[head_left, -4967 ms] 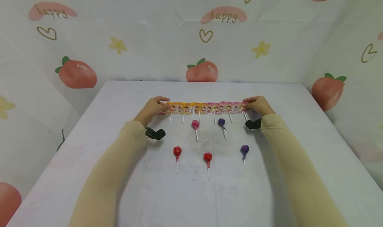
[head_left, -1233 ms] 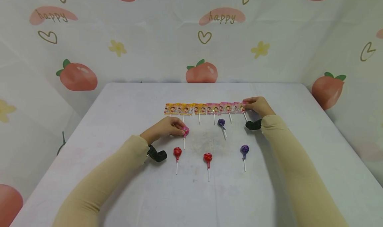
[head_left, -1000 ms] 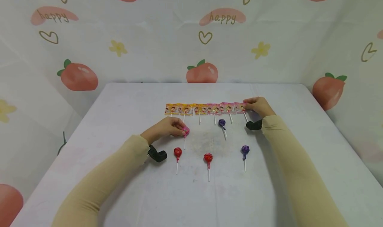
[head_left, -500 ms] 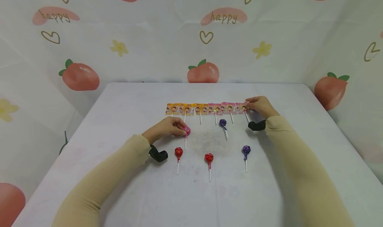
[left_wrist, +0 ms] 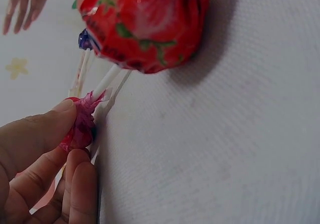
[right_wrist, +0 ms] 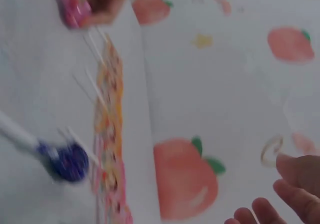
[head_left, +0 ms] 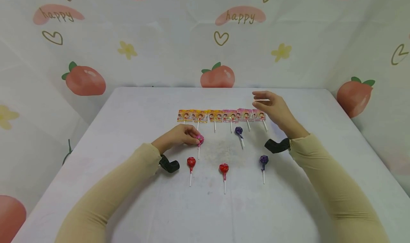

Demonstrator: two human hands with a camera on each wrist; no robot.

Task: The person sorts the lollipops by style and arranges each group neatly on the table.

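My left hand point(head_left: 177, 136) pinches the wrapped head of a pink lollipop point(head_left: 200, 139), its white stick pointing toward me, low over the table. In the left wrist view the thumb and fingers grip that pink wrapper point(left_wrist: 84, 125). My right hand point(head_left: 272, 106) hovers past the right end of a row of flat-wrapped lollipops point(head_left: 215, 116), fingers apart and holding nothing. The row runs from yellow wrappers on the left to pink ones on the right. Just in front of the row lies a purple lollipop point(head_left: 238, 131), also seen close in the right wrist view.
Nearer to me on the white table point(head_left: 179, 214) lie a red lollipop point(head_left: 191, 162), a second red lollipop point(head_left: 224, 168) and another purple lollipop point(head_left: 263, 160). A white cloth backdrop point(head_left: 173, 40) with peach prints rises behind the table's far edge.
My left hand left the row's left end, took the pink lollipop and moved it left; it has stayed there since. My right hand has just let go of the row's right end and risen.
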